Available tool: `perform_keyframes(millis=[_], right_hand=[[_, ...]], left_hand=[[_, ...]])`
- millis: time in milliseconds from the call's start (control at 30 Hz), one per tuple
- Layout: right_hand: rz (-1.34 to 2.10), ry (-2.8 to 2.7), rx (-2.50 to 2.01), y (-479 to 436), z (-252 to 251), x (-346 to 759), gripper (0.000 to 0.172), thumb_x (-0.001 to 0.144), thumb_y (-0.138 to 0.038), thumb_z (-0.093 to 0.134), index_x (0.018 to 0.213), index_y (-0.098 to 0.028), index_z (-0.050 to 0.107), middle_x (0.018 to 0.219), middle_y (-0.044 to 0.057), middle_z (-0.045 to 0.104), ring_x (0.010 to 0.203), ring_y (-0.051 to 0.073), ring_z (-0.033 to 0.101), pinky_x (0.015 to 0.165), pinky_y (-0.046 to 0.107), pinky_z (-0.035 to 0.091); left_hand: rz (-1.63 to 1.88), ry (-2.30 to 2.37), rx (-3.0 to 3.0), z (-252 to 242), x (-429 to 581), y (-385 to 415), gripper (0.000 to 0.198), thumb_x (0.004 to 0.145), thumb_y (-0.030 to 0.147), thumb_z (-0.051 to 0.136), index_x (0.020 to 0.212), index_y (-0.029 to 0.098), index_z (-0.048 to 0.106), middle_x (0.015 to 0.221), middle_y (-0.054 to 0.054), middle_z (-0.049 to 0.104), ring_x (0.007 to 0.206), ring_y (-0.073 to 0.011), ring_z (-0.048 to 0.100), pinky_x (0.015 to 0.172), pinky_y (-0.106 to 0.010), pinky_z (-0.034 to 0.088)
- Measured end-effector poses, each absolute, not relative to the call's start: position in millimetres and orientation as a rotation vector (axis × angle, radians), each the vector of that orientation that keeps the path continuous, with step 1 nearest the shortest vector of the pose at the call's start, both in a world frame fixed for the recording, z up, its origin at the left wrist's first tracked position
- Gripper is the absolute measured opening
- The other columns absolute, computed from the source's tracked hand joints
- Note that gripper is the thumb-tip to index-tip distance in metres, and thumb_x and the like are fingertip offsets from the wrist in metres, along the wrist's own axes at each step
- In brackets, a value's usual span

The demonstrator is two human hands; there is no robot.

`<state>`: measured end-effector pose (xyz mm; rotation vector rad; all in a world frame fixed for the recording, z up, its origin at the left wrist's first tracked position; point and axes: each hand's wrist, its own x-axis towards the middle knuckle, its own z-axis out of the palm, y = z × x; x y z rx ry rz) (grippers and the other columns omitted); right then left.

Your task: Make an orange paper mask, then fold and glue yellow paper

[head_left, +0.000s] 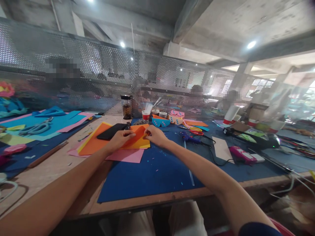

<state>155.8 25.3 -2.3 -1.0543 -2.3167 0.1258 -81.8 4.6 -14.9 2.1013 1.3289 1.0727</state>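
An orange sheet of craft paper [136, 134] is lifted and tilted between my hands. My left hand [120, 139] is closed on its left side, thumb and fingers pinched together. At its right edge, my right hand [157, 136] pinches the sheet with bent fingers. A yellow sheet [145, 144] shows just below it, and a pink sheet [130, 155] lies under that on the blue mat [147, 180]. Left of my hands, a black phone-like slab [110, 132] rests on more orange paper [90, 147].
A blue glue gun [190, 137] with a cable and a clear stick [192, 177] lie to the right. Behind stand a lidded jar [126, 108], a cup [146, 114] and cut paper mask shapes [160, 122]. Scissors [36, 127] sit on blue paper at left.
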Motion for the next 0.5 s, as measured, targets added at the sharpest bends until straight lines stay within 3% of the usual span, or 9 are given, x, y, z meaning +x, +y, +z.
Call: perform_keyframes(millis=[167,333,500], right_hand=[[0.032,-2.455,-0.998,17,-2,159,0.006,0.092,-0.015,0.071,0.091,-0.021,0.072,0.099,0.002,0.066,0.096,0.016,0.062,0.084,0.026,0.045],[-0.074,-2.534,-1.017,6,-2,159,0.006,0.097,-0.019,0.066,0.101,-0.021,0.070,0.108,0.004,0.066,0.091,0.017,0.064,0.075,0.026,0.045],[-0.128,-2.577,-0.994,2,-2,159,0.008,0.099,-0.019,0.063,0.104,-0.022,0.068,0.107,0.003,0.068,0.092,0.016,0.065,0.075,0.025,0.045]], left_hand=[[1.019,1.354,2.294,-19,-76,6,0.046,0.086,0.057,0.059,0.097,0.016,0.077,0.096,-0.009,0.078,0.087,-0.0265,0.069,0.075,-0.032,0.051],[0.872,1.329,2.583,-24,-68,10,0.024,0.077,0.035,0.065,0.093,0.019,0.074,0.099,-0.011,0.076,0.095,-0.0290,0.068,0.087,-0.037,0.049],[0.743,1.403,2.753,-24,-68,8,0.018,0.077,0.022,0.064,0.093,0.021,0.071,0.100,-0.012,0.075,0.098,-0.0284,0.068,0.087,-0.035,0.049]])
